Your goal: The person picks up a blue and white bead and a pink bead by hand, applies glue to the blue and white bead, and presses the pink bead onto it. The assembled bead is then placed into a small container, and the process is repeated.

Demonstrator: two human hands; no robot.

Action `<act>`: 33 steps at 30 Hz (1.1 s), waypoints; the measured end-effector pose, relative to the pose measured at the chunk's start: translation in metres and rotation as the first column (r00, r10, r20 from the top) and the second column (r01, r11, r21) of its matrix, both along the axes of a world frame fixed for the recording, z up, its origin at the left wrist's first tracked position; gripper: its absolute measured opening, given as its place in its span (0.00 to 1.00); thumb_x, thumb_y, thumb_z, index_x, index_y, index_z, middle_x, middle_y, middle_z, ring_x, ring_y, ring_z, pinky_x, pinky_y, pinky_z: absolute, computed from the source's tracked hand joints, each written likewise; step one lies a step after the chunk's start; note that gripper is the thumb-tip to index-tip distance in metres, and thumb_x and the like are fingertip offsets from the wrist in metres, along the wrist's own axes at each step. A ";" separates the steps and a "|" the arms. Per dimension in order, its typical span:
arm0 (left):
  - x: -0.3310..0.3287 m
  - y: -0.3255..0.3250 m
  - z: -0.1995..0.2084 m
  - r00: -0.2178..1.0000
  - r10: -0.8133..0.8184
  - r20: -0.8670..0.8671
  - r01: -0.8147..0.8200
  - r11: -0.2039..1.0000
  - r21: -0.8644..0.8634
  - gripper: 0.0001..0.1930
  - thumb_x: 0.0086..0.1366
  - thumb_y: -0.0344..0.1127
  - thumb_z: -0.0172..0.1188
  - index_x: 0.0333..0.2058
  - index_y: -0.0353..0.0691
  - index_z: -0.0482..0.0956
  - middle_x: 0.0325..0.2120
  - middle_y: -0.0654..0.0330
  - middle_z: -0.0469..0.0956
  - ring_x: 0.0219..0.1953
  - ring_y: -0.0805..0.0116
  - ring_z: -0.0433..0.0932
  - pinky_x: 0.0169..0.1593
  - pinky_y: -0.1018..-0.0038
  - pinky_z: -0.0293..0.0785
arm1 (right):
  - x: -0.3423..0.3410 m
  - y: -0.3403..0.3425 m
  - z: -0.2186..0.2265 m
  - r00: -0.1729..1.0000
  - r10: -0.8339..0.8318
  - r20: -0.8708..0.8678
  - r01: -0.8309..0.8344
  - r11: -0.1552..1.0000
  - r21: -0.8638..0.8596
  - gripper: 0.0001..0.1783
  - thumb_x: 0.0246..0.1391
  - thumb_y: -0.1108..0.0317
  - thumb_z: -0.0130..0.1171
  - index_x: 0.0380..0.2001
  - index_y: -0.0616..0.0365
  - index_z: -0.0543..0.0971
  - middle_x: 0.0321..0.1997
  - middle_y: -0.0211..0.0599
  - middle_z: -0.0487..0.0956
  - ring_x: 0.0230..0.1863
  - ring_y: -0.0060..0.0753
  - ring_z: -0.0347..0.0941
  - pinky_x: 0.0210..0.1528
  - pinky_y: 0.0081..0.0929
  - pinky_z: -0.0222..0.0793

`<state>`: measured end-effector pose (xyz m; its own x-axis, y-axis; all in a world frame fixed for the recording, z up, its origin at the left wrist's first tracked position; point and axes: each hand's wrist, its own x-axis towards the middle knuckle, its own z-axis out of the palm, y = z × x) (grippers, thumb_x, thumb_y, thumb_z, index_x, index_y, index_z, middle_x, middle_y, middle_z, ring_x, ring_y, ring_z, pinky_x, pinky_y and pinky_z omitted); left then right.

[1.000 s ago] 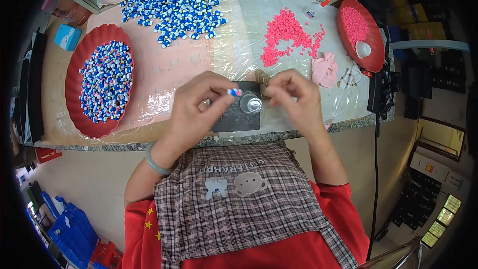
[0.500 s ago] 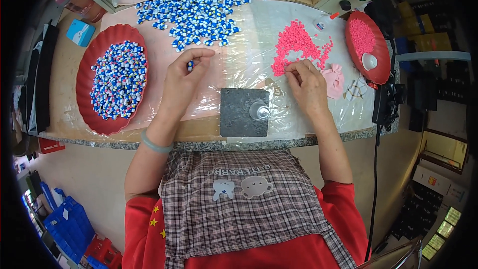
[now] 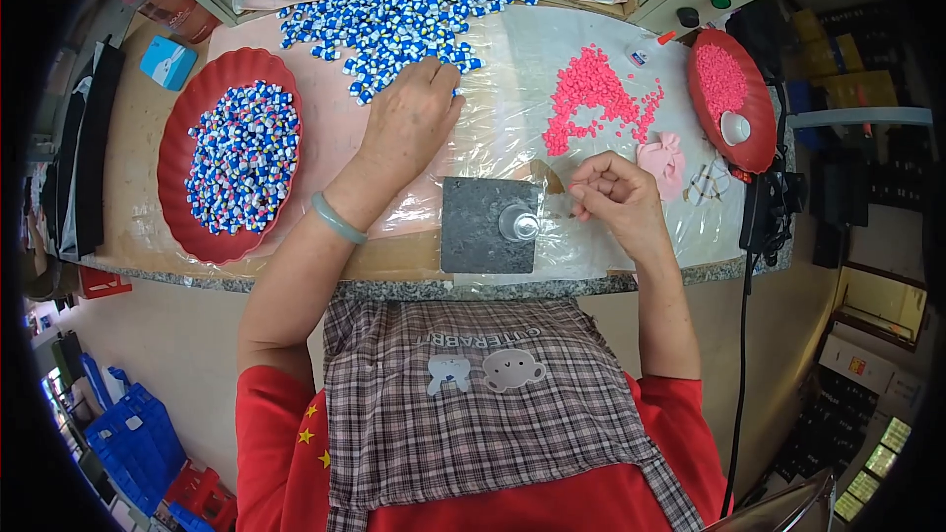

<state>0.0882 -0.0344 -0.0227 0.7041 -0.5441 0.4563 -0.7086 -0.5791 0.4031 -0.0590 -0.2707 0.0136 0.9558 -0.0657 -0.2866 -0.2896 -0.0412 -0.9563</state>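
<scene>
My left hand (image 3: pixel 412 118) reaches to the near edge of a heap of small blue-and-white pieces (image 3: pixel 414 10). Its fingers are curled, and one blue-and-white piece (image 3: pixel 456 92) peeks out at the fingertips. Off to the right, my right hand (image 3: pixel 621 199) is pinched in the air above the plastic sheet; whatever lies between its fingertips is too small to make out. Beyond it spreads a heap of tiny pink pieces (image 3: pixel 594 84). Between my forearms lies a dark square plate (image 3: pixel 483 241) with a small clear glass container (image 3: pixel 518 224) on its right side.
At left stands a red scalloped tray (image 3: pixel 177 192) full of finished-looking blue-and-white pieces, beside a blue box (image 3: pixel 168 63). A red tray (image 3: pixel 757 128) at right holds pink pieces and a white cup (image 3: pixel 734 127). A pink cloth (image 3: pixel 662 160) and a black power strip (image 3: pixel 759 212) lie nearby.
My left hand has turned over and moved right to the edge of the blue-and-white heap. My right hand has drawn back from the pink pieces toward me, still pinched.
</scene>
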 end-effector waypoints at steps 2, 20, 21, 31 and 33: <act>0.000 0.000 -0.001 1.000 0.004 0.008 -0.005 1.000 0.013 0.08 0.55 0.27 0.61 0.33 0.36 0.72 0.29 0.52 0.73 0.34 0.53 0.76 0.36 0.61 0.73 | -0.002 0.001 0.003 1.000 0.005 -0.007 -0.005 0.998 0.066 0.04 0.54 0.79 0.60 0.34 0.65 0.77 0.27 0.31 0.78 0.27 0.18 0.75 0.29 0.16 0.72; -0.024 0.030 0.003 0.747 -0.156 -0.647 -0.173 0.894 -0.414 0.08 0.68 0.32 0.54 0.41 0.35 0.76 0.25 0.59 0.78 0.25 0.74 0.71 0.29 0.78 0.67 | -0.010 0.017 0.017 0.989 0.142 -0.048 -0.132 0.976 0.174 0.06 0.52 0.80 0.62 0.33 0.63 0.76 0.27 0.32 0.78 0.27 0.20 0.77 0.30 0.17 0.74; -0.028 0.034 0.008 0.563 -0.263 -0.783 -0.264 0.841 -0.472 0.08 0.68 0.31 0.54 0.42 0.36 0.76 0.26 0.61 0.78 0.26 0.78 0.70 0.29 0.81 0.66 | -0.011 0.018 0.019 0.985 0.160 -0.059 -0.146 0.972 0.186 0.06 0.52 0.79 0.62 0.33 0.62 0.75 0.27 0.31 0.78 0.27 0.19 0.76 0.29 0.17 0.73; -0.055 0.043 0.009 0.234 -0.593 -0.770 -0.402 0.662 -0.633 0.10 0.67 0.29 0.54 0.46 0.35 0.76 0.32 0.61 0.79 0.28 0.84 0.70 0.30 0.87 0.63 | -0.010 0.030 0.023 0.975 0.167 -0.148 -0.153 0.983 0.099 0.10 0.50 0.81 0.63 0.29 0.61 0.72 0.25 0.31 0.76 0.24 0.18 0.75 0.25 0.16 0.72; -0.059 0.043 0.012 0.271 -0.570 -0.776 -0.374 0.680 -0.631 0.10 0.67 0.29 0.55 0.45 0.35 0.76 0.32 0.62 0.79 0.28 0.84 0.70 0.30 0.87 0.64 | -0.010 0.032 0.025 0.975 0.167 -0.146 -0.159 0.985 0.065 0.10 0.50 0.81 0.63 0.29 0.61 0.71 0.25 0.30 0.76 0.24 0.18 0.75 0.25 0.16 0.72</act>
<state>0.0290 0.0083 -0.0108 0.7989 -0.5614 -0.2160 0.3819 0.1958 0.9032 -0.0693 -0.2382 0.0390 0.8979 0.1068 -0.4270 -0.4240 -0.0508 -0.9043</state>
